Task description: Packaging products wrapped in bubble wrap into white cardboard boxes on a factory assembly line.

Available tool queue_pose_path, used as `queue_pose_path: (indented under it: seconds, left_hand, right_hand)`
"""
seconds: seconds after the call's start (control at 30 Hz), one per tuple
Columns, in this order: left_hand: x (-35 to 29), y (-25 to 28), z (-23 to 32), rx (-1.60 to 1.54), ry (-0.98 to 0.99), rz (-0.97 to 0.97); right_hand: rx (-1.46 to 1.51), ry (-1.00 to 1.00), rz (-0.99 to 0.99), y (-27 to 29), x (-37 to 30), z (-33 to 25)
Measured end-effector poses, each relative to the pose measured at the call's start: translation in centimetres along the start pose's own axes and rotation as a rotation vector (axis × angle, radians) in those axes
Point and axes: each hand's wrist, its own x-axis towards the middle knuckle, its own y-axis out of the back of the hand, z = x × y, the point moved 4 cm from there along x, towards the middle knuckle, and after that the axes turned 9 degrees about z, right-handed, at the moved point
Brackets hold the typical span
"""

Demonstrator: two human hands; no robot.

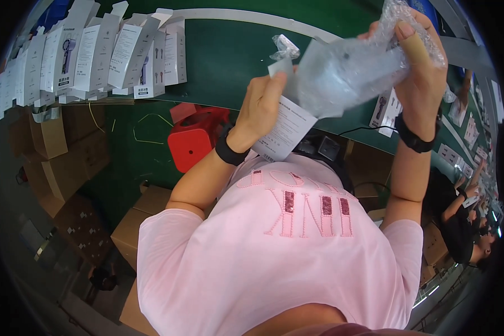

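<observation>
My left hand (261, 106) grips a white printed carton (290, 127) by its upper part, tilted in front of my chest, with a flap standing up near my thumb. From my right hand (421, 75), raised at the right, hangs a clear bubble-wrap bag (341, 78). Its fingers close on the gathered end of the bag. Something pale bluish shows through the plastic, but its kind cannot be made out. The bag's lower end is against or right beside the carton's top. A small crumpled clear plastic piece (285, 47) shows just beyond the carton.
Several white cartons (98, 59) with raised flaps stand in a row on the green table (224, 61) at left. Another carton (384, 112) lies at right. Below are a red stool (189, 144) and cardboard boxes (47, 173). Other people (453, 207) work along the table at right.
</observation>
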Motion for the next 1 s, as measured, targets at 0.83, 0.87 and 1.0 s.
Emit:
queue_pose_path:
  seconds: [0.83, 0.87, 1.0]
  left_hand:
    - [-0.8, -3.1, 0.4, 0.003, -0.335, -0.076]
    - [-1.1, -3.6, -0.4, 0.097, -0.453, -0.060]
    - [-2.2, 1.1, -6.2, 0.071, 0.119, 0.067]
  right_hand:
    - [-0.712, -0.195, -0.796, 2.4, -6.7, 4.8]
    - [-0.798, -0.150, -0.850, 1.8, -6.9, 5.8]
    - [-0.605, -0.041, -0.801, 0.5, -6.2, 9.7]
